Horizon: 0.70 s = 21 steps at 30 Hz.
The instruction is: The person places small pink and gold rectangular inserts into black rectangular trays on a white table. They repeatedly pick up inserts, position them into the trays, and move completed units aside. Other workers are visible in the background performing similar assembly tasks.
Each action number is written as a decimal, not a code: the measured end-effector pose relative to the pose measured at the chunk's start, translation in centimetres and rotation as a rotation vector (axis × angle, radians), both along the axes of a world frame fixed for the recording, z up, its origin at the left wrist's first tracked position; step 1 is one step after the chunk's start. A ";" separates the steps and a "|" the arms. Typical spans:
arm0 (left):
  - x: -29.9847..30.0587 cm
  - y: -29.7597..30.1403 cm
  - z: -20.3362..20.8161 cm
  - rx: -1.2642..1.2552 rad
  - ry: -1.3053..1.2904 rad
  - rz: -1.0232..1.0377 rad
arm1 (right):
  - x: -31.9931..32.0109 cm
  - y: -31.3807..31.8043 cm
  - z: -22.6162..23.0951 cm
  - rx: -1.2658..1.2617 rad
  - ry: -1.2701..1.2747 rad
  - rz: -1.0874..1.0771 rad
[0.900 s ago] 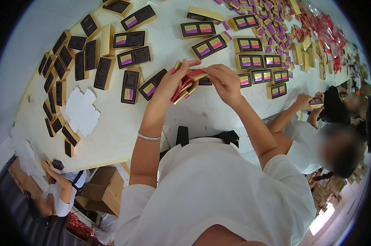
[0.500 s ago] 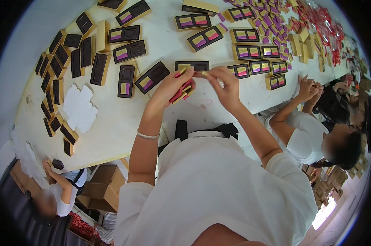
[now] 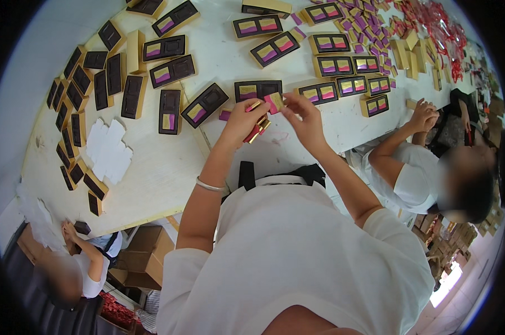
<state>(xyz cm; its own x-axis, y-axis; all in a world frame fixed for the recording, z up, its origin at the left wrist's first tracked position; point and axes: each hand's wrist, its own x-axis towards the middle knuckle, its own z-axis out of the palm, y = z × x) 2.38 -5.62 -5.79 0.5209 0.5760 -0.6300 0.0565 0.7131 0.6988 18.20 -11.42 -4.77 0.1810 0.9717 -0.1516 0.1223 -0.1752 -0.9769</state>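
My left hand is closed around several small pink-and-gold packets. Between thumb and fingers, my right hand pinches one pink-and-gold packet by its right side. Just beyond both hands lies a dark two-compartment tray box; a purple-and-gold packet fills its left compartment, and the held packet partly covers its right one. A loose purple packet rests beside my left hand. Left of it, a tilted box has one purple-and-gold packet in it.
Many dark-lined gold boxes stand on the white table's left. Boxes with two packets stand to the right, near a packet pile and red wrappers. White card pieces lie left. Co-workers sit at right and lower left.
My right hand has brought the pink-and-gold packet upright, its face now visible over the box's right compartment. My left hand has shifted slightly right and down with its packets.
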 end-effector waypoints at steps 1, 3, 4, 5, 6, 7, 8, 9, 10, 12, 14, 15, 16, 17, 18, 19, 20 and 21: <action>0.1 -0.5 -0.4 -0.007 -0.022 0.033 | -0.2 -0.1 0.2 0.118 -0.260 0.082; 0.7 -1.5 -0.1 -0.035 -0.018 0.081 | -1.0 -0.4 0.7 0.042 -0.357 0.163; 0.9 -1.6 -0.4 -0.034 -0.013 0.089 | -0.8 -0.4 0.3 0.053 -0.362 0.166; 0.9 -1.9 -0.9 -0.034 -0.007 0.099 | -0.5 -0.3 -0.6 0.064 -0.367 0.171; 0.9 -2.0 -1.3 -0.035 0.001 0.111 | -0.1 -0.1 -1.3 0.074 -0.368 0.178; 0.6 -1.8 -1.6 -0.017 0.054 0.100 | 0.4 0.3 -1.7 0.111 -0.407 0.196; -0.1 -1.4 -1.9 0.000 0.108 0.090 | 1.0 0.8 -2.1 0.148 -0.446 0.215; -0.8 -1.1 -2.0 0.017 0.163 0.078 | 1.4 1.4 -2.5 0.186 -0.482 0.232; -1.2 -0.5 -1.4 0.146 0.305 0.095 | 1.7 2.0 -3.0 0.259 -0.591 0.291; -1.9 0.7 0.1 0.409 0.590 0.137 | 2.1 3.3 -3.9 0.412 -0.804 0.414; -2.4 0.5 -2.2 0.693 0.780 0.062 | 2.0 3.8 -5.4 0.393 -0.738 0.422; -2.5 0.6 -2.2 0.833 0.874 0.021 | 2.0 4.0 -5.5 0.385 -0.707 0.391; -2.5 0.7 -2.2 0.733 0.879 -0.049 | 2.0 4.2 -5.7 0.377 -0.676 0.360; -2.2 0.7 -2.1 0.631 0.882 -0.118 | 2.1 4.4 -6.2 0.371 -0.671 0.317; -1.9 0.9 -1.7 0.531 0.883 -0.186 | 2.1 4.5 -6.4 0.354 -0.673 0.307; -1.7 0.8 -1.8 0.565 0.886 -0.174 | 1.9 4.7 -6.6 0.338 -0.675 0.298; -1.5 0.8 -1.9 0.599 0.890 -0.162 | 1.9 4.8 -6.8 0.321 -0.677 0.289; -1.4 0.6 -2.1 0.628 0.896 -0.148 | 1.7 5.0 -7.1 0.276 -0.684 0.295</action>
<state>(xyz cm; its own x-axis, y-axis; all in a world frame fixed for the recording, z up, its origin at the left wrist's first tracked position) 0.96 -5.06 -7.84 0.1125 0.8953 -0.4311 0.7789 0.1899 0.5977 19.89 -6.46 -11.84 -0.1237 0.9804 0.1536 0.7145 0.1954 -0.6718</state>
